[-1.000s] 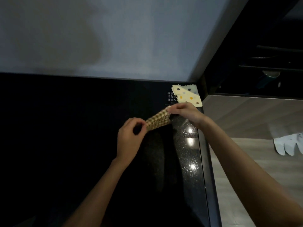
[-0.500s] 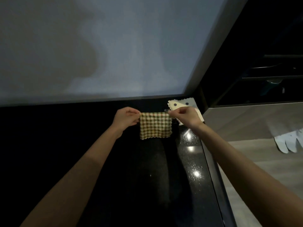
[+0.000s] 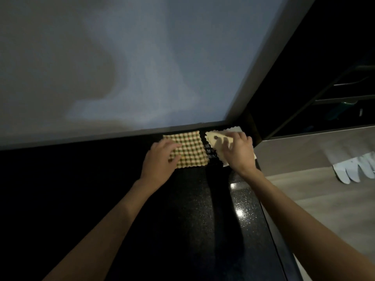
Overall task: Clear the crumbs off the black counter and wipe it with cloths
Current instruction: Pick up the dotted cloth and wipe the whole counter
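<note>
With the left hand (image 3: 160,159), fingers straight, pressed the checked cloth (image 3: 191,149) flat on the black desk (image 3: 203,220), at the foot of the wall (image 3: 142,67). With the right hand (image 3: 238,153), touched the dotted cloth (image 3: 213,138), also at the foot of the wall, by its right end. Could not tell, through the blur, whether pinched or merely covered.

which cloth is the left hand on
The green-and-tan checked cloth: the left hand rests on its left part. The pale dotted cloth to its right is under the right hand instead.
</note>
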The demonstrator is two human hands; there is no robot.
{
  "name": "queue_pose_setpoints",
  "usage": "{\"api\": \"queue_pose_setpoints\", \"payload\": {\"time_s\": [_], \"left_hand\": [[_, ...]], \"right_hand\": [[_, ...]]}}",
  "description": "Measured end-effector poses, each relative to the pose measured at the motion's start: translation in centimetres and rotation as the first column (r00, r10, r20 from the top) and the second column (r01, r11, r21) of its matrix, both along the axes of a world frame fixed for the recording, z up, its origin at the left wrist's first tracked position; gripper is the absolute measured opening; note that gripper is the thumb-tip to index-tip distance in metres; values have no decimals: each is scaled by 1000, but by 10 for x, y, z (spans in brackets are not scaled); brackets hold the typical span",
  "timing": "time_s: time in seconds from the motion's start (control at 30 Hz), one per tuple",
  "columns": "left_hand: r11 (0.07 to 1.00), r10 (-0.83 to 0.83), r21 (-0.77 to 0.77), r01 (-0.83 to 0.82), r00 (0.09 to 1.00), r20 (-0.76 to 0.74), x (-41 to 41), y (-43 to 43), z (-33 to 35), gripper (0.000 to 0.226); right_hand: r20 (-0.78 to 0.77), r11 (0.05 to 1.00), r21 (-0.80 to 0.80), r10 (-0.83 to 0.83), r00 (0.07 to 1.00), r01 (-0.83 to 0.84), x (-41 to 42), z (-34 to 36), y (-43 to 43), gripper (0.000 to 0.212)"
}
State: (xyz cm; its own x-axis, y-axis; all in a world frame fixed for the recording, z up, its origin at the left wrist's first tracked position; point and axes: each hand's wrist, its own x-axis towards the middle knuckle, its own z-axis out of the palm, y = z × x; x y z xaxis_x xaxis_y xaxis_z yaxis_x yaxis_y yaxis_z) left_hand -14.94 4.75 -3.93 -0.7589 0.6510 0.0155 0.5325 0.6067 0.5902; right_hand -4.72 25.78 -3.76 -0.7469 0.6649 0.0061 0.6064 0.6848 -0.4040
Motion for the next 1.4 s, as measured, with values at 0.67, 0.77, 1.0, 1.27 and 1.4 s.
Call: {"api": "queue_pose_setpoints", "payload": {"time_s": [0.67,0.77,1.0,1.27,1.4], "left_hand": [[991,133,64,-121,967,-220,14,63,21,12],[972,215,129,-196,963,-163,15,92,42,16],[971,-148,138,195,945,-291,27,133,29,14],[923,-362,-166,347,929,-75,67,125,-1,56],[933,-312,270,236,906,286,103,121,48,59]], "right_hand": [[-376,921,-373,-263,889,115,68,83,31,10],[-408,920,-375,-271,872,111,82,94,35,12],[-445,916,-378,-309,841,137,121,103,54,7],[-404,860,-510,-245,881,5,143,100,54,8],[-424,851,-515,-151,893,-101,154,123,44,7]]}}
